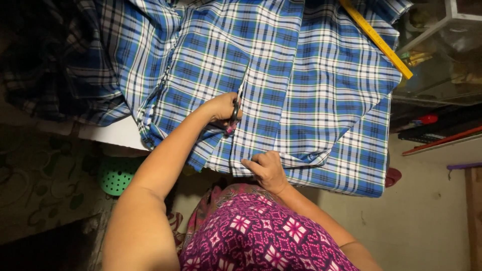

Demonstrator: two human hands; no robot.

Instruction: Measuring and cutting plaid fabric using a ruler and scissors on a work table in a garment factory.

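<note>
A blue, white and black plaid cloth [311, 85] lies spread over a table, its lower edge hanging toward me. My left hand [223, 108] is shut on a pair of scissors [236, 113] with dark and pink handles; the blades point up along a cut line in the cloth. My right hand [267, 169] pinches the cloth's lower edge just below and to the right of the scissors, fingers curled on the fabric. A yellow ruler [376, 37] lies diagonally on the cloth at the upper right.
More plaid cloth is bunched at the upper left [75, 65]. A white table edge [115, 133] shows beneath it, with a green perforated basket [116, 174] below. Glass shelving [442, 45] and red and dark objects stand at the right. My purple patterned garment [261, 236] fills the bottom.
</note>
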